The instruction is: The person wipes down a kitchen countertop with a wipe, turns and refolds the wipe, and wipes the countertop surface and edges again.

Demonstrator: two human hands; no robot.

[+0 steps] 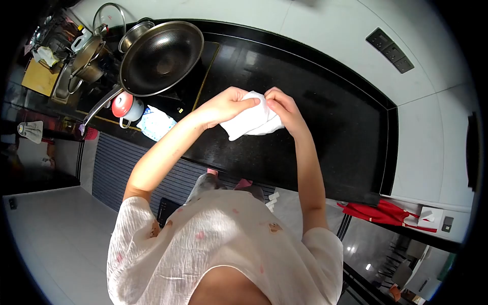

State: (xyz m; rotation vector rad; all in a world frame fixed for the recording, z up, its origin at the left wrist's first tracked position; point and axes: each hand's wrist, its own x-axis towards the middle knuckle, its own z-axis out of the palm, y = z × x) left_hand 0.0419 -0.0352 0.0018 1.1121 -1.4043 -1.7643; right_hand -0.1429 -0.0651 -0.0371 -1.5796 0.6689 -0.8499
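Note:
A folded white cloth (248, 121), perhaps a disposable towel, is held up in front of me over the black countertop (325, 137). My left hand (229, 108) grips its left side, the thumb pressed on top. On the other side, my right hand (285, 109) pinches the upper right part between thumb and fingers. The lower edge of the cloth hangs loose between the hands. Left of my left forearm lies a blue-and-white soft packet (155, 123), beside a red-and-white enamel pot (128, 108).
A large dark wok (163, 58) sits on the stove at the left, its long handle pointing toward me. Behind it are a steel pot (90, 61) and a glass lid (109, 19). A socket strip (390, 50) is on the wall; a red cloth (378, 212) hangs at right.

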